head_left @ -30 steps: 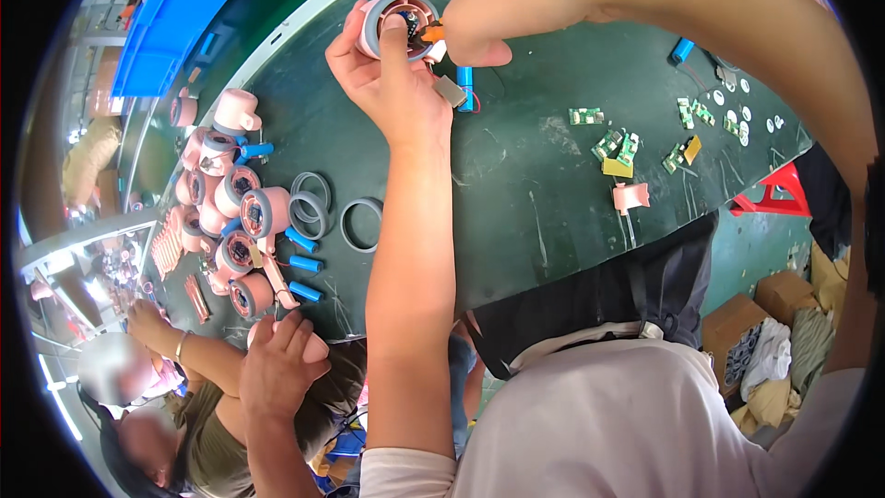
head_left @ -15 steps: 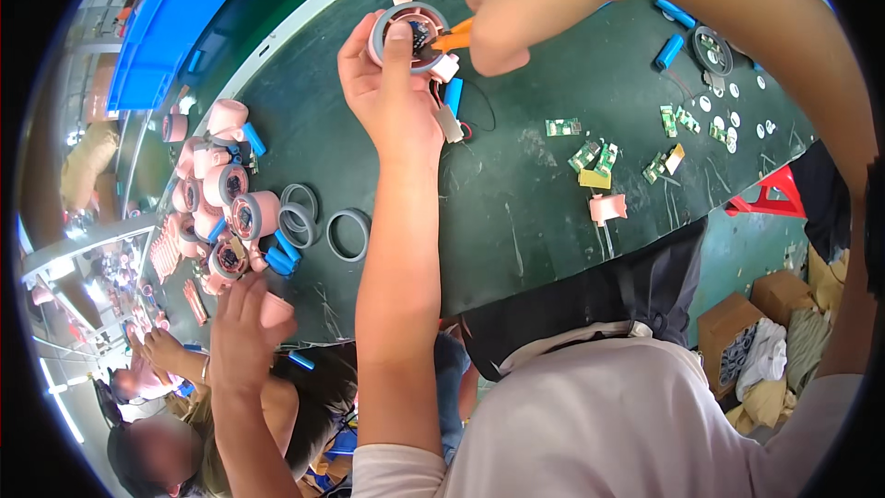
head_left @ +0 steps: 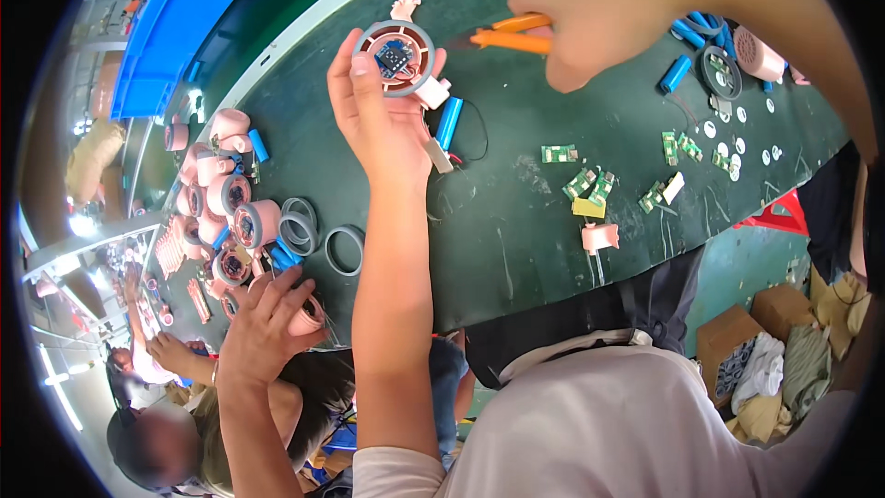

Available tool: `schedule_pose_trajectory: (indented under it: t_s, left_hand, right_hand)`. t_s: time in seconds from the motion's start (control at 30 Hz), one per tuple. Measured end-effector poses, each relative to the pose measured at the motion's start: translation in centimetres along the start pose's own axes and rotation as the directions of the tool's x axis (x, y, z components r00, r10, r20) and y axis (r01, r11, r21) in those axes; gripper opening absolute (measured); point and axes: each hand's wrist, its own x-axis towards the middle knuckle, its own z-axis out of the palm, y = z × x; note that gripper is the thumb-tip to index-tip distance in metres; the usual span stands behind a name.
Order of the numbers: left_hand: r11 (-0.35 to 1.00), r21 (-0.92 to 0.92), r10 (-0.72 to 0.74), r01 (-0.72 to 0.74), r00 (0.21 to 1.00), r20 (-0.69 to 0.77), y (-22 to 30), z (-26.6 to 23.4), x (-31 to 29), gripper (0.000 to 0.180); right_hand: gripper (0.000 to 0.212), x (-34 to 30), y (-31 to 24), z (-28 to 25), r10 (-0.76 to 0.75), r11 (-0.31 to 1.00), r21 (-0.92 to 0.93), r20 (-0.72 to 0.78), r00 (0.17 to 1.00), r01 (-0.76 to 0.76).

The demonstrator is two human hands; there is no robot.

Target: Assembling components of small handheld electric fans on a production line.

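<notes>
My left hand [head_left: 376,120] is wrapped round a pink round housing [head_left: 402,29] with a grey rim, its open face turned up. Inside the housing sits a small dark circuit board [head_left: 394,57], with wires beside it. A blue cylindrical battery cell [head_left: 449,124] on thin wires hangs or lies beside my left wrist; I cannot tell which. To the right, my right hand [head_left: 595,23] grips orange-handled pliers [head_left: 512,39]. Their dark jaws are blurred and point toward the housing, apart from it.
Several pink housings [head_left: 256,223] and grey rings [head_left: 345,250] lie at the left, where a co-worker's hand [head_left: 267,323] holds another housing. Green circuit boards [head_left: 559,154], white discs [head_left: 740,145] and battery cells [head_left: 676,74] are spread at the right. A blue bin [head_left: 175,37] stands far left.
My right hand has drawn the pliers out of the housing and moved right. The housing has shifted slightly down and left, uncovering its circuit board. The co-worker's hand has moved a pink housing right.
</notes>
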Motion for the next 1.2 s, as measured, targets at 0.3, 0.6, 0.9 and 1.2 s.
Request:
schedule_pose_trajectory:
  t_s: [0.3, 0.6, 0.9, 1.2]
  left_hand:
    - [0.989, 0.056, -0.139, 0.139, 0.99, 0.01, 0.7, -0.6, -0.2, 0.053]
    - [0.993, -0.031, -0.116, 0.117, 0.992, 0.054, 0.8, -0.4, -0.1, 0.051]
    - [0.982, -0.06, -0.16, 0.178, 0.96, 0.229, 0.8, 0.8, -1.0, 0.073]
    - [0.585, 0.733, 0.129, -0.347, 0.932, 0.339, 1.4, -0.8, -0.5, 0.049]
  right_hand:
    - [0.042, -2.2, 2.3, 5.9, -0.125, 0.938, 0.325, -0.007, 0.992, 0.12]
    - [0.045, -2.1, 2.9, 9.2, 0.026, 0.953, 0.3, -0.22, 0.975, 0.042]
    - [0.082, 6.2, -0.6, 7.2, -0.323, 0.512, 0.295, -0.804, 0.499, 0.807]
    - [0.058, 12.5, 9.0, -2.7, 0.463, 0.414, 0.844, -0.518, 0.719, 0.342]
